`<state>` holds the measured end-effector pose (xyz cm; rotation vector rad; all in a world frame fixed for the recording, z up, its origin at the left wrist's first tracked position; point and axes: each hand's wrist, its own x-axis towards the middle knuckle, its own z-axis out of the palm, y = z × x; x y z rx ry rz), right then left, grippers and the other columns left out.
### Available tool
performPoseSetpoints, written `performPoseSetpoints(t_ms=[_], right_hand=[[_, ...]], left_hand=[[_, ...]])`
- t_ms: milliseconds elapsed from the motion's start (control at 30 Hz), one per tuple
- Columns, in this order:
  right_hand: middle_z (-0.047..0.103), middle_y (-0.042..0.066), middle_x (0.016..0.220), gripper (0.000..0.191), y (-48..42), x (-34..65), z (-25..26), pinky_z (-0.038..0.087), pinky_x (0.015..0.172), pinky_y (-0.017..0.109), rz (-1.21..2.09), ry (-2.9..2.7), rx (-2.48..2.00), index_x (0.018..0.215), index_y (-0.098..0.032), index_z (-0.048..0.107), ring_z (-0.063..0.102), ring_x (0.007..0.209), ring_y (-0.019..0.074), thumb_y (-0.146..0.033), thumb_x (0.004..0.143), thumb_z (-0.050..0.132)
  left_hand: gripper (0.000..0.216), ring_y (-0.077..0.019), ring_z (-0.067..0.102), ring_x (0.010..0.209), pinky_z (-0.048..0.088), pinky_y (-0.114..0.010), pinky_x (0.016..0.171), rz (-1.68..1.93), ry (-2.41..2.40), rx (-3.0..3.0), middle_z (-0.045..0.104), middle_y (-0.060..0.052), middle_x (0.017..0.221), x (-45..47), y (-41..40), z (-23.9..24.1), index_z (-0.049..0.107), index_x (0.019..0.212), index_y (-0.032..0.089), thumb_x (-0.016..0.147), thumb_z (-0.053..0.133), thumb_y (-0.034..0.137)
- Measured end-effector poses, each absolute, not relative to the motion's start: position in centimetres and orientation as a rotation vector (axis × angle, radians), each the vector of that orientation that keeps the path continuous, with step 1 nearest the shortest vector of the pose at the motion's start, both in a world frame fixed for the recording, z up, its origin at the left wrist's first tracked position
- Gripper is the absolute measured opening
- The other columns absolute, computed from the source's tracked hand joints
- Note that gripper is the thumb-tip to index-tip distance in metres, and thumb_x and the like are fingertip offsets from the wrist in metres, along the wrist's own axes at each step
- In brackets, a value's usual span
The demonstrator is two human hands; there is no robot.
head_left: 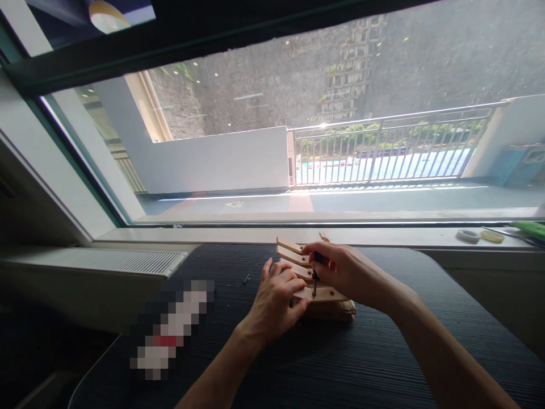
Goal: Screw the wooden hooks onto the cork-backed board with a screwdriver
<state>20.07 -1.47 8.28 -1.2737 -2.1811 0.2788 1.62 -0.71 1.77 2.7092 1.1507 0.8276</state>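
On the dark table, a small wooden piece with several pale slats [327, 294] rests on a low, brownish stack [332, 311]. Holes show in the slats. My left hand [275, 295] grips the slats from the left, its fingers over them and its thumb by the nearest one. Closed round a dark handle, my right hand [347, 272] holds a screwdriver [315, 287] upright. Its shaft points down at a hole in the nearest slat; whether a screw sits under the tip cannot be made out. My right hand hides part of the farther slats.
A small screw [246, 279] lies on the black table [383, 352], left of my hands. Farther left is a pixelated, blurred-out item [183, 324]. Tape rolls [468, 236] and a green item [530, 229] lie on the windowsill [238, 234] behind the table.
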Motion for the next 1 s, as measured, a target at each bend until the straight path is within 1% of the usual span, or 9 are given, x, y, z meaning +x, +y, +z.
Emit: performPoseSetpoints(t_ms=[100,300,433,533,633,767,833,1000], right_hand=[[0.066,0.001,0.082,0.024,-1.3,20.3,8.4,0.039,0.064,0.024,0.282,-2.183,-1.253,0.101,-0.022,0.063,0.056,0.070,0.0135,-0.022,0.085,0.046],[0.067,0.001,0.085,0.017,-0.4,20.7,7.8,0.037,0.064,0.023,0.138,-2.177,-1.261,0.094,-0.020,0.064,0.056,0.071,0.0129,-0.028,0.085,0.051],[0.066,0.001,0.084,0.018,-0.1,19.8,7.1,0.035,0.061,0.024,-0.001,-2.180,-1.294,0.092,-0.021,0.063,0.056,0.070,0.0131,-0.032,0.087,0.050],[0.065,0.001,0.084,0.019,-0.3,19.1,7.0,0.035,0.062,0.024,-0.074,-2.196,-1.312,0.092,-0.023,0.064,0.056,0.072,0.0141,-0.032,0.088,0.048],[0.065,0.001,0.087,0.021,-0.8,19.2,7.4,0.035,0.061,0.024,-0.011,-2.218,-1.299,0.099,-0.025,0.064,0.056,0.070,0.0131,-0.030,0.087,0.048],[0.065,0.001,0.092,0.029,-1.2,20.0,8.0,0.038,0.064,0.023,0.114,-2.206,-1.251,0.112,-0.025,0.061,0.056,0.073,0.0125,-0.024,0.087,0.047],[0.066,0.001,0.090,0.029,-1.1,20.3,8.1,0.039,0.065,0.023,0.130,-2.188,-1.237,0.111,-0.025,0.062,0.057,0.075,0.0130,-0.024,0.086,0.048],[0.067,0.001,0.088,0.021,-0.4,20.7,7.8,0.039,0.067,0.022,0.126,-2.157,-1.241,0.101,-0.022,0.065,0.058,0.076,0.0132,-0.029,0.085,0.053]], left_hand=[[0.013,-0.0225,0.043,0.113,0.012,-0.051,0.109,0.830,1.146,2.708,0.064,0.000,0.098,1.6,-0.7,1.7,0.064,0.091,0.027,0.079,0.061,0.028],[0.011,-0.0221,0.043,0.113,0.010,-0.051,0.110,0.841,1.141,2.710,0.064,0.001,0.097,1.6,-0.6,1.7,0.063,0.089,0.025,0.079,0.061,0.027],[0.010,-0.0221,0.044,0.112,0.011,-0.051,0.110,0.833,1.136,2.717,0.064,0.001,0.097,1.6,-0.6,1.6,0.063,0.089,0.026,0.079,0.060,0.027],[0.010,-0.0220,0.045,0.111,0.011,-0.051,0.110,0.842,1.135,2.714,0.064,0.001,0.097,1.7,-0.7,1.6,0.063,0.089,0.026,0.079,0.060,0.027],[0.011,-0.0213,0.045,0.111,0.010,-0.050,0.110,0.843,1.141,2.711,0.064,0.002,0.097,1.7,-0.7,1.6,0.063,0.089,0.026,0.079,0.061,0.026],[0.011,-0.0216,0.044,0.112,0.010,-0.051,0.110,0.833,1.142,2.714,0.064,0.002,0.098,1.6,-0.7,1.6,0.063,0.089,0.027,0.079,0.061,0.027],[0.011,-0.0219,0.043,0.113,0.010,-0.052,0.110,0.837,1.142,2.715,0.064,0.002,0.098,1.6,-0.6,1.6,0.063,0.090,0.027,0.079,0.060,0.028],[0.011,-0.0225,0.043,0.113,0.011,-0.052,0.110,0.849,1.140,2.720,0.064,0.001,0.097,1.6,-0.6,1.5,0.062,0.089,0.026,0.079,0.060,0.028]])
